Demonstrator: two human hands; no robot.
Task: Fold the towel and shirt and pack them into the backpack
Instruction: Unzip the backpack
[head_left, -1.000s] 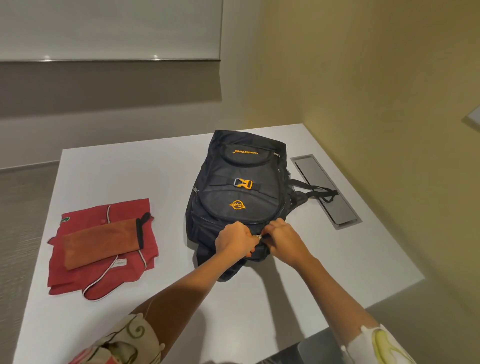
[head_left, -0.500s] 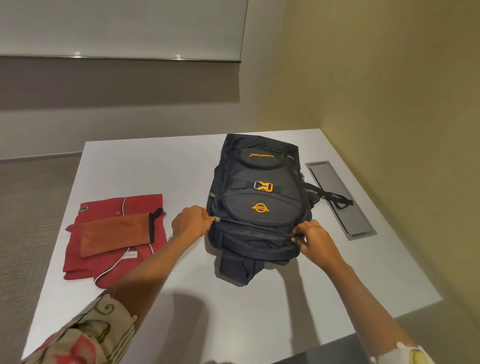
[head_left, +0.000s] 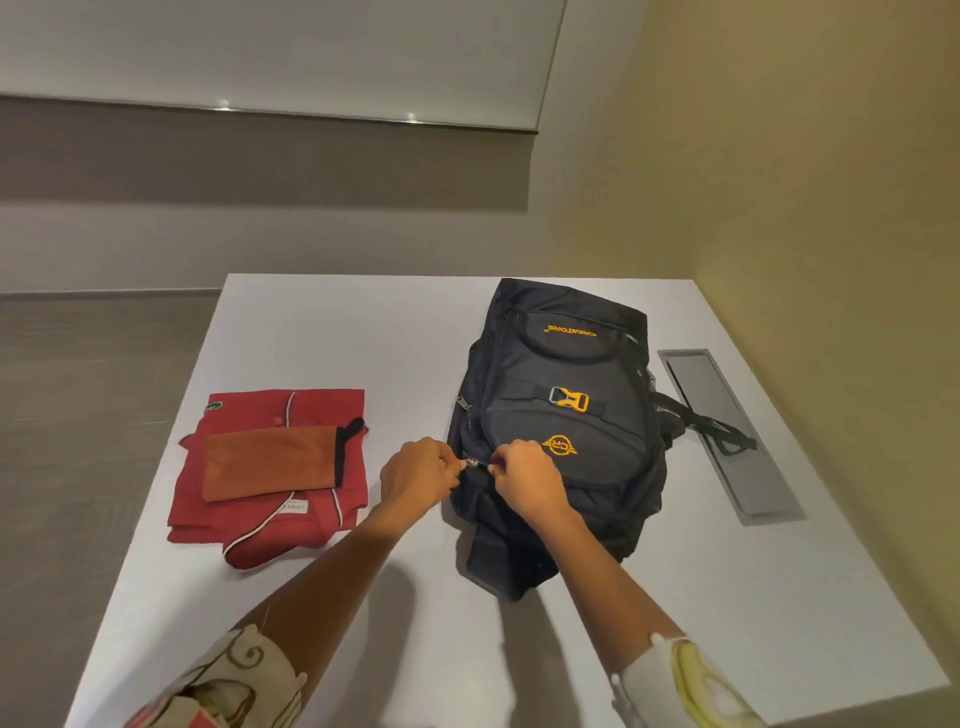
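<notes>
Backpack (head_left: 566, 395) flat on table (head_left: 332, 332), ctr-right of frame, front side up, main zip not fully open.
L hand (head_left: 415, 475): fingers curled, pinching zip pull (head_left: 471, 463) at backpack's left edge.
R hand (head_left: 530, 480): fingers curled, pinching backpack just right of pull; exact grip hidden by knuckles.
Red shirt (head_left: 270, 519) folded, left of frame, apart from backpack.
Orange towel (head_left: 270, 467) folded, lying on shirt.
Gray hatch (head_left: 727, 431) set in table, right; strap (head_left: 717, 431) lies across it.
</notes>
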